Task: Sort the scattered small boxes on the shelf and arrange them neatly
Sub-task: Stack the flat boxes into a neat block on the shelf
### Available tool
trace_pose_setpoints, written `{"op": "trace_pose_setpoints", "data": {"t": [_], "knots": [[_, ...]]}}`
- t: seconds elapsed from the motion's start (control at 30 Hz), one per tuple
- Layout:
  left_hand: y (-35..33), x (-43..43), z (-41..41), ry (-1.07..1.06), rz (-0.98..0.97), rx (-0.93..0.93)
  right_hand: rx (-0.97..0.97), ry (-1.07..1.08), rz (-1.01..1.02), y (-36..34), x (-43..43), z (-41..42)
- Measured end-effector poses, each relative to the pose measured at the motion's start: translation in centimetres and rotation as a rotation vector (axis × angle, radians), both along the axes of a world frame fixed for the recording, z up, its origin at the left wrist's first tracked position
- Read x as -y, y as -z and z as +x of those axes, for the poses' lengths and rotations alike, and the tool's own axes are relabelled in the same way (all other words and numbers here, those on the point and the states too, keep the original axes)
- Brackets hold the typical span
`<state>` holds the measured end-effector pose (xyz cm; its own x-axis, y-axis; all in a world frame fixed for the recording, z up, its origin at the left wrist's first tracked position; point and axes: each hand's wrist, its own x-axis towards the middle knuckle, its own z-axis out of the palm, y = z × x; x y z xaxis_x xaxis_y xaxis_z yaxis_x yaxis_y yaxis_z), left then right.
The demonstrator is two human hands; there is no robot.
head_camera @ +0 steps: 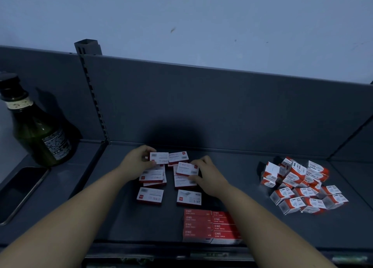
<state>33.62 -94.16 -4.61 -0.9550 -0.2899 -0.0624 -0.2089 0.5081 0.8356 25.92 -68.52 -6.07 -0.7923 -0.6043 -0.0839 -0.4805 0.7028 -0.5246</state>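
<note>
Several flat red-and-white staple boxes lie in two rough columns on the dark shelf [121,207]. My left hand [138,160] pinches one white-faced box [159,158] at the top of the left column. My right hand [205,173] grips another box [187,168], tilted above the right column. Two single boxes [150,195] [189,198] lie flat nearer to me. A neat block of red boxes [210,226] sits at the shelf's front edge. A loose heap of smaller red-and-white boxes [300,187] lies at the right.
A dark green glass bottle [38,134] stands on the neighbouring shelf at the left, with a black phone [18,193] lying in front of it. A slotted upright post [90,90] and a back panel bound the shelf behind.
</note>
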Motion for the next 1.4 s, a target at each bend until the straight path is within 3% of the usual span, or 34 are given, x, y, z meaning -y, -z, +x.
{"op": "trace_pose_setpoints", "data": {"t": [0.43, 0.7, 0.9, 1.13, 1.27, 1.4], "knots": [[-3.2, -5.4, 1.3, 0.036, 0.000, -0.112, 0.007, 0.055, -0.202, -1.6, -6.3, 1.0], [-4.2, -12.3, 2.4, 0.045, 0.422, 0.002, 0.012, 0.094, -0.310, -2.6, -9.2, 2.3], [-4.3, -14.4, 2.6, -0.081, 0.742, -0.012, 0.006, 0.097, -0.347, -2.9, -10.8, 3.3], [-3.6, -15.2, 3.4, -0.140, 0.649, -0.016, 0.032, 0.093, -0.374, -3.4, -11.7, 4.4], [-3.4, -15.7, 3.9, -0.093, 0.719, -0.046, 0.045, 0.117, -0.411, -3.7, -11.9, 4.9], [-3.4, -15.8, 4.6, 0.015, 0.635, -0.064, 0.129, 0.123, -0.472, -3.8, -12.2, 5.4]]}}
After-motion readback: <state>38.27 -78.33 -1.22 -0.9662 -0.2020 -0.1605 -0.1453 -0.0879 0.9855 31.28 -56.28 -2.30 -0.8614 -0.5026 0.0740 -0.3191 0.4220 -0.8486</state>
